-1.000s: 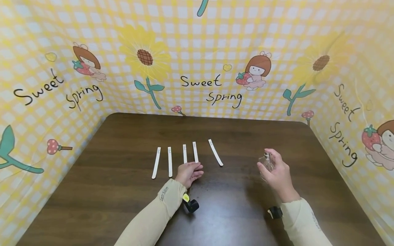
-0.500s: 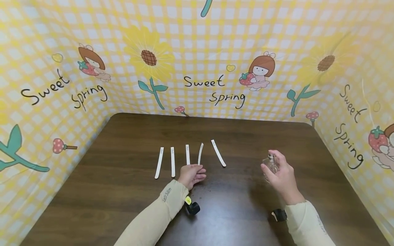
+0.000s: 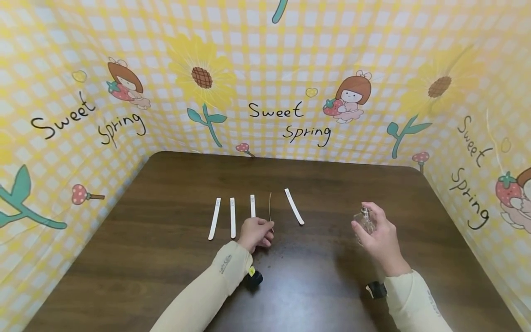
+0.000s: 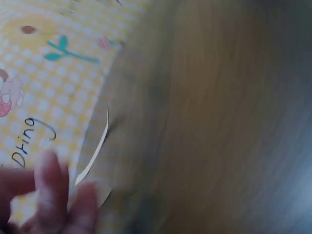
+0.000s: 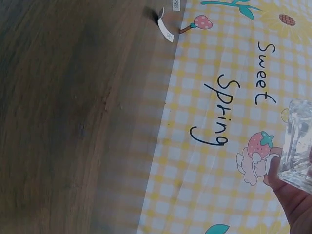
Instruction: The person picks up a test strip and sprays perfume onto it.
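My left hand (image 3: 255, 233) pinches the lower end of a thin paper test strip (image 3: 270, 207), which stands up turned edge-on to the head view. Seen from the left wrist, that strip (image 4: 100, 146) curves away beyond blurred fingers (image 4: 48, 190). A white strip (image 3: 252, 206) lies partly behind this hand, its near end hidden. To the right, my right hand (image 3: 382, 242) grips a clear glass perfume bottle (image 3: 363, 223), index finger over the sprayer top. The right wrist view catches only the thick glass of the bottle (image 5: 296, 151) at its edge.
Two white strips, one slanted (image 3: 214, 219) and one straight (image 3: 233, 218), lie left of the left hand. Another strip (image 3: 294, 207) lies slanted between the hands. Small dark spots mark the brown table (image 3: 315, 295). A checked cloth (image 3: 274, 60) surrounds the table's back and sides.
The strip in my left hand has turned from showing its white face to edge-on, and the left hand has rotated slightly. The head view has shifted a little; my right hand keeps its hold.
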A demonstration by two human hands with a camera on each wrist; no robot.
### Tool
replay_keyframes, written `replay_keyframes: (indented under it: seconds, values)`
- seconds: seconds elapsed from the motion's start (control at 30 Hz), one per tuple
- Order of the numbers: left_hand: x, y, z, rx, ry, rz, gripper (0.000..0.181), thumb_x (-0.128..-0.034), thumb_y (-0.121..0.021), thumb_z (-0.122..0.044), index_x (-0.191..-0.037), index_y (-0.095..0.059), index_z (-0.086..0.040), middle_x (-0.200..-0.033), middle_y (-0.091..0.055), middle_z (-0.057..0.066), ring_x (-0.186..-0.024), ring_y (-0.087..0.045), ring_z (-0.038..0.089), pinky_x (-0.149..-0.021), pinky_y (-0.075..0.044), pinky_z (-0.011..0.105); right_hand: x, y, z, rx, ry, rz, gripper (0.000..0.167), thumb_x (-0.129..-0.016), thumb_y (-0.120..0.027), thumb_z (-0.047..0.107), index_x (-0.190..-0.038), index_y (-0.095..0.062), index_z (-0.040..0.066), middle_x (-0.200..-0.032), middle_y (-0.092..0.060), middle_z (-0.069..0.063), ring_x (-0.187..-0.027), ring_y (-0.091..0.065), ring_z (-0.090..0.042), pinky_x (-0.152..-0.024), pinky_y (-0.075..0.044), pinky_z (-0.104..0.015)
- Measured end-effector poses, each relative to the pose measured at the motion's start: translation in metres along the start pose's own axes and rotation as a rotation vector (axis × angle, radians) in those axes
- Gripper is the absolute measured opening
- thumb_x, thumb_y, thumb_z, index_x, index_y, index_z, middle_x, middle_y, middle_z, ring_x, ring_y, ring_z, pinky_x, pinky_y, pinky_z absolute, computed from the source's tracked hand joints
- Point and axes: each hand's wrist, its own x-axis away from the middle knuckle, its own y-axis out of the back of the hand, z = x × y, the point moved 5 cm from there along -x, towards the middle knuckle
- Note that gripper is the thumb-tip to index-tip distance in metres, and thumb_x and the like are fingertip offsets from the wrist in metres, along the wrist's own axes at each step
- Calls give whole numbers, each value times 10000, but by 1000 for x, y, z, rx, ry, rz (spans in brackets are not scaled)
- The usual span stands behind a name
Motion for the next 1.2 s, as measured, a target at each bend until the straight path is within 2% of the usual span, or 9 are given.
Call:
replay_keyframes:
  seconds: [0.13, 0.17, 0.23, 0.57, 0.8, 0.9, 1.03, 1.1, 1.2]
  values:
    - [-9, -1, -13, -672, -132, -23, 403, -924, -626, -296, -591, -547, -83, -495, -464, 0, -407, -444, 108, -402, -396, 260, 0, -1, 1, -11, 13, 0, 585, -664, -722, -84, -1188, -475, -4, -796, -664, -220, -619, -612, -262, -529, -485, -237]
    - [-11, -1, -15, -785, -155, -43, 445, -923, -623, -322, -549, -505, -110, -498, -454, 5, -429, -444, 130, -416, -384, 278, 0, -1, 2, -18, 17, -2, 584, -663, -721, -85, -1187, -476, -6, -791, -663, -216, -614, -608, -248, -528, -482, -232]
    - [-14, 0, -18, -881, -161, -64, 473, -925, -610, -350, -538, -452, -127, -532, -455, 25, -480, -443, 166, -442, -376, 315, 0, -2, 2, -30, 20, -9, 583, -665, -720, -88, -1189, -478, -6, -781, -663, -206, -608, -606, -216, -533, -478, -224]
    - [-19, -1, -21, -871, -143, -49, 316, -910, -597, -216, -621, -581, -91, -639, -573, 65, -568, -527, 223, -500, -453, 384, -2, -6, 1, -30, -4, 6, 595, -670, -731, -85, -1197, -472, 11, -794, -666, -199, -629, -615, -230, -558, -479, -221]
    - [-19, 1, -20, -793, -102, -18, 278, -885, -564, -124, -614, -608, -77, -506, -559, 29, -460, -524, 188, -425, -399, 326, -6, -6, 1, -43, 22, 14, 594, -664, -724, -95, -1194, -474, -6, -806, -669, -200, -649, -630, -276, -574, -491, -227]
    - [-19, 3, -22, -812, -104, -21, 334, -907, -550, -169, -590, -603, -77, -504, -579, 44, -460, -549, 189, -420, -410, 324, -6, -5, 2, -45, 37, 19, 595, -656, -722, -96, -1190, -475, -12, -809, -667, -208, -649, -630, -291, -557, -495, -245]
    - [-18, 5, -31, -883, -165, -114, 348, -914, -559, -242, -614, -605, -73, -644, -634, 108, -565, -604, 259, -467, -466, 394, -6, -4, 2, -43, 47, 27, 597, -647, -724, -94, -1187, -480, -17, -830, -668, -221, -663, -632, -305, -546, -496, -286]
    - [-16, 2, -38, -906, -231, -165, 323, -897, -576, -236, -614, -599, -82, -682, -638, 119, -596, -617, 289, -470, -476, 427, -5, -3, 1, -41, 49, 26, 593, -644, -724, -91, -1181, -485, -19, -832, -670, -222, -665, -634, -310, -544, -495, -296]
    - [-15, -7, -45, -850, -291, -148, 232, -893, -596, -256, -786, -689, -73, -736, -673, 100, -639, -642, 285, -506, -502, 426, -2, -1, 0, -40, 47, 24, 592, -639, -727, -94, -1176, -493, -15, -828, -675, -216, -661, -635, -288, -541, -488, -272]
